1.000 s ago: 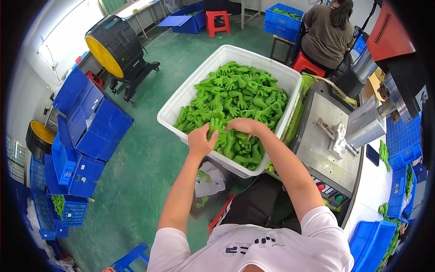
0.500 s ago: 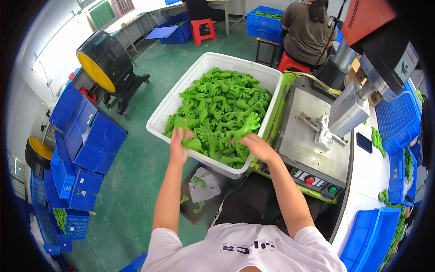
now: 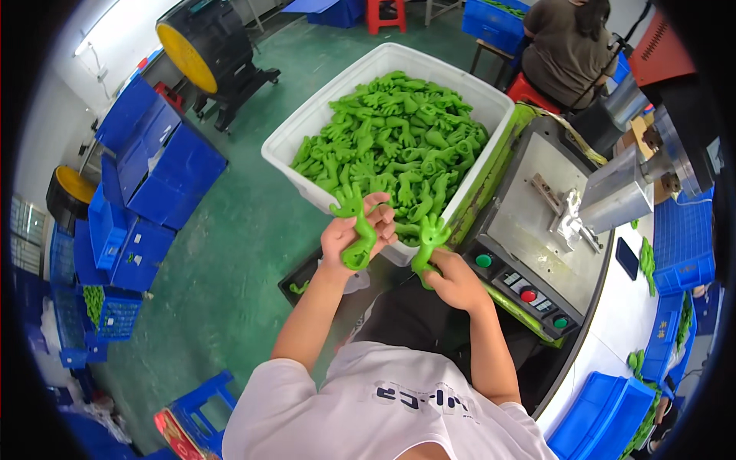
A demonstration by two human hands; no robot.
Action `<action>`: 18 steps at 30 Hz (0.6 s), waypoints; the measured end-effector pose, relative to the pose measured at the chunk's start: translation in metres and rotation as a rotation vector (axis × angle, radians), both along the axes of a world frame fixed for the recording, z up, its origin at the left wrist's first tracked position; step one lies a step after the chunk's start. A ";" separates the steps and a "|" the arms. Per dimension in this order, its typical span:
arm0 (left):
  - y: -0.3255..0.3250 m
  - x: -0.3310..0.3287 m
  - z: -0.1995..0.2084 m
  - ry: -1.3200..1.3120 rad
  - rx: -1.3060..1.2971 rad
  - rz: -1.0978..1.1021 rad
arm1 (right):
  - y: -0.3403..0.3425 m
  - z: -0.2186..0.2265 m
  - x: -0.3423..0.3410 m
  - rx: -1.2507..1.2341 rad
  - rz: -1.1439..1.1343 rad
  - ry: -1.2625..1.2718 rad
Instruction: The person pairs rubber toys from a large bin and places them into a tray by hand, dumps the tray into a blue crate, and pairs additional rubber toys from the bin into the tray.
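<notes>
My left hand holds a green toy arm across its palm, fingers half curled. The piece has a small splayed hand at its top and a hollow, wider lower end. My right hand pinches a second green toy arm low down, its little hand pointing up. Both pieces are raised in front of the near edge of a white plastic tub. A heap of similar green toy arms fills the tub.
To the right stands a machine with a metal plate and control buttons. A phone and blue bins rest on the white table. Blue crates and a large fan stand left. Another person sits at the back right.
Both hands have drawn back from over the tub toward my body, each bringing a green toy arm. My left hand has turned palm up. The view has tilted downward.
</notes>
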State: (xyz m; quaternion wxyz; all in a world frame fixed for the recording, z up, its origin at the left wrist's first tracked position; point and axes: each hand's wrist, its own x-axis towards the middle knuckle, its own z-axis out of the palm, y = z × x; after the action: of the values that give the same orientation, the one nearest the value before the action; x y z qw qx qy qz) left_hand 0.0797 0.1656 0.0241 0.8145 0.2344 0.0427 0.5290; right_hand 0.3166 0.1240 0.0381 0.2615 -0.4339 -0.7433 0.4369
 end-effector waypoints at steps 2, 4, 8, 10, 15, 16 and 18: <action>-0.007 -0.005 -0.002 0.072 0.045 -0.007 | -0.017 -0.005 0.005 -0.042 0.020 0.011; -0.014 -0.010 -0.004 0.095 0.055 -0.008 | -0.035 -0.010 0.013 -0.093 0.020 0.018; -0.031 -0.015 -0.023 0.181 0.084 -0.055 | -0.060 -0.023 0.025 -0.159 -0.032 0.011; -0.037 -0.026 -0.042 0.285 0.090 -0.082 | -0.072 -0.029 0.034 -0.099 -0.073 -0.009; -0.064 -0.063 -0.115 0.520 0.005 -0.091 | -0.083 -0.024 0.047 -0.041 -0.143 -0.108; -0.068 -0.071 -0.134 0.611 -0.094 -0.053 | -0.085 -0.023 0.048 0.021 -0.168 -0.101; -0.073 -0.085 -0.173 0.706 -0.190 -0.035 | -0.090 -0.022 0.051 0.150 -0.217 -0.086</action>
State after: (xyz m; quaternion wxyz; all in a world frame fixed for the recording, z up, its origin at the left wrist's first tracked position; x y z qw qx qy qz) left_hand -0.0052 0.0925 -0.1488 0.7766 0.3267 0.3660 0.3953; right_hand 0.3673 0.0344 0.0162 0.3069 -0.5095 -0.7329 0.3303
